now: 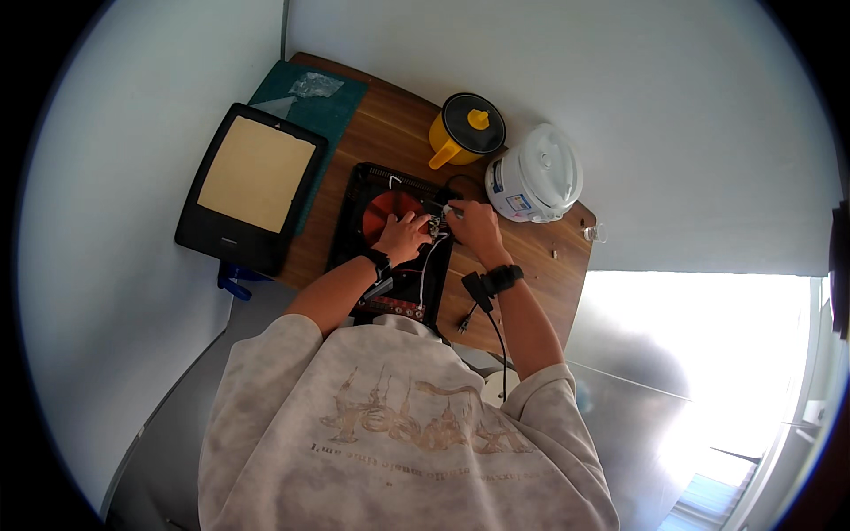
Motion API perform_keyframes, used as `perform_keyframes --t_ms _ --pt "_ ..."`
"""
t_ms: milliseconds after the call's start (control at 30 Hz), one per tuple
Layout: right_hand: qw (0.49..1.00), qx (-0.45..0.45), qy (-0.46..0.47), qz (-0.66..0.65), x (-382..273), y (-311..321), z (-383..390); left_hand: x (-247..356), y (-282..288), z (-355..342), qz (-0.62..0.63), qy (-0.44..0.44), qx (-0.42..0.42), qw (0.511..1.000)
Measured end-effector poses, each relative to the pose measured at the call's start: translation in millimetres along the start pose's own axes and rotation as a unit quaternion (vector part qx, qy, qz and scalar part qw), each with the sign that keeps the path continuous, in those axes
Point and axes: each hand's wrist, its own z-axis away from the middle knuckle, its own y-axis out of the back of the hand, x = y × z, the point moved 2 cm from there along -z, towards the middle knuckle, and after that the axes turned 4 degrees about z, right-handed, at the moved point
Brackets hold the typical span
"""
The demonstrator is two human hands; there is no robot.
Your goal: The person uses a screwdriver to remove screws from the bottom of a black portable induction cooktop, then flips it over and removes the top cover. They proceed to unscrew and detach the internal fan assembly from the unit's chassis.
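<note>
An opened black appliance housing (347, 221), which looks like an induction cooker base, lies on the wooden table. Inside are a round red coil (381, 212), a small circuit board (436, 227) and a white wire (423, 274). My left hand (403, 237) rests over the coil's right side, fingers spread, with fingertips at the board's edge. Just right of it, my right hand (476, 232) is closed in a pinch at the board's upper right. A small pale thing shows at its fingertips, too small to name.
A black panel with a tan sheet (257, 173) lies at the left, partly over a green mat (329, 111). Behind stand a yellow pot (447, 142) with a black lid and a white rice cooker (536, 177). A power plug (464, 324) and a small glass (595, 234) are at the right.
</note>
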Motion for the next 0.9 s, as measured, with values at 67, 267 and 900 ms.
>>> perform_keyframes --t_ms 67,267,900 --pt "1.000 0.002 0.003 0.000 1 -1 0 -1 1 1 0.003 0.003 0.000 1.000" --pt "1.000 0.005 0.003 0.003 7 -8 -2 1 4 1 0.001 -0.004 0.006 1.000" --pt "1.000 0.010 0.002 0.020 1 -9 -5 -1 -1 0 -0.007 -0.005 0.013 1.000"
